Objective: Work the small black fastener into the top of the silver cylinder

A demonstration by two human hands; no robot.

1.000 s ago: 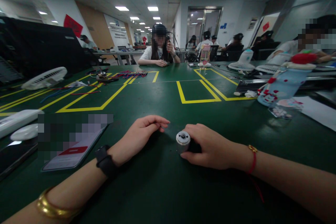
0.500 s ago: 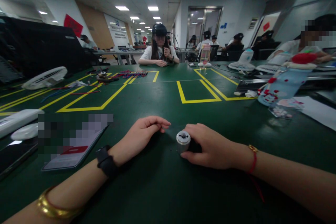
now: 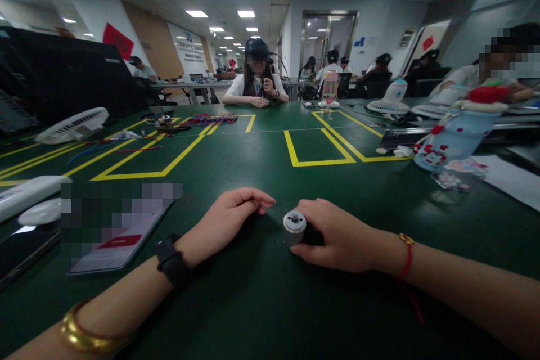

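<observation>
A small silver cylindrical motor (image 3: 294,229) stands upright on the dark green table (image 3: 236,315), its round top face with a central shaft and small holes turned up. Thumb and fingers of my right hand (image 3: 337,234) grip it from the right; the fingers behind it are partly hidden. To the left of the motor, my left hand (image 3: 230,215) rests on the table with its fingers loosely stretched toward it. It is open, holds nothing and does not touch the motor.
A phone (image 3: 122,242) lies left of my left wrist. White objects and a dark device are at the far left. Wires (image 3: 211,118) and yellow tape lines (image 3: 324,162) lie ahead. On the right stands a blue bottle (image 3: 458,135); a person (image 3: 256,81) sits opposite.
</observation>
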